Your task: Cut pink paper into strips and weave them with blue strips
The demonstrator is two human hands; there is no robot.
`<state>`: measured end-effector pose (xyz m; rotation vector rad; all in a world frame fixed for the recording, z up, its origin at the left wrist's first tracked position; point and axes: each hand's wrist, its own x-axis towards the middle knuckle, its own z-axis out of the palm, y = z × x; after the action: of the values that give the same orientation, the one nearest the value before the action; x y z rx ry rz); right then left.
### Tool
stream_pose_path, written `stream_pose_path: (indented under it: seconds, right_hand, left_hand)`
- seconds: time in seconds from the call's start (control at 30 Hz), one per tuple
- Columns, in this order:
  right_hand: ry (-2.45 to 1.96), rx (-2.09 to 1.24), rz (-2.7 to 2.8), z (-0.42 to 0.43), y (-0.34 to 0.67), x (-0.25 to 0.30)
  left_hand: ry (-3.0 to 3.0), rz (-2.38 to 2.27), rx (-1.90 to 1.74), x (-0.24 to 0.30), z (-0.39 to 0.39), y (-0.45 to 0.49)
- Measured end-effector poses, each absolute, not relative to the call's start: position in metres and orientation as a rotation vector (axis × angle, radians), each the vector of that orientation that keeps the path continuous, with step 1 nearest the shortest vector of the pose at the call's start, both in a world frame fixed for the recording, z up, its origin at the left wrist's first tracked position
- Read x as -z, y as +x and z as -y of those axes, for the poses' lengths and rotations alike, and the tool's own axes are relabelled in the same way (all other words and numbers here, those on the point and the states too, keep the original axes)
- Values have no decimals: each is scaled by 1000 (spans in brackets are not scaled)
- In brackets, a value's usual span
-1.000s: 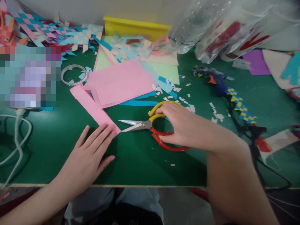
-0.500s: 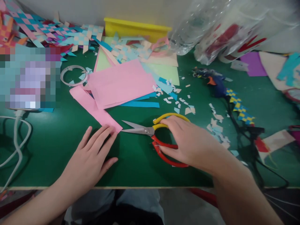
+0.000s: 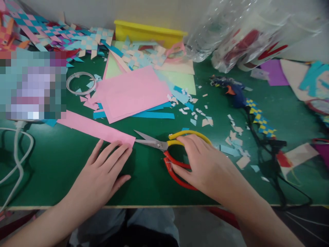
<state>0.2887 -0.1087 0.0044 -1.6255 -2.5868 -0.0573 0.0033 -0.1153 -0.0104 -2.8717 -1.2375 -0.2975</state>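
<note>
A pink paper strip [image 3: 95, 129] lies flat on the green table, running from the left to its cut end near the middle. My left hand [image 3: 106, 168] rests on that right end with its fingers stretched out, pressing it down. In my right hand [image 3: 200, 159] are scissors [image 3: 159, 144] with one yellow and one red handle, the fingers through the loops. Their blades are parted and point left, the lower tip touching or just under the strip's end. Behind the strip lie pink paper sheets [image 3: 135, 92] on top of blue strips [image 3: 154, 115].
A roll of tape [image 3: 81, 83] stands left of the sheets. Small paper scraps [image 3: 197, 111] are scattered to their right. Further right lies a dark blue glue gun [image 3: 239, 94] with its cable. Plastic-wrapped cups [image 3: 241, 44] stand at the back. A white cable [image 3: 16, 154] runs along the left.
The pink strip has swung round, its far end moving left and toward me, so it lies flatter across the table. My right hand and the scissors have shifted slightly.
</note>
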Motion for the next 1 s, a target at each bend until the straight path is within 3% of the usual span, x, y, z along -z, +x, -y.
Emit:
stream_pose_path:
  seconds: [0.37, 1.0]
  right_hand:
    - [-1432, 27, 2716, 87, 295, -6]
    - [-1513, 95, 2681, 94, 294, -2]
  left_hand:
    - [-2882, 1103, 272, 11, 114, 4]
    - [-2926, 1134, 338, 10, 114, 3]
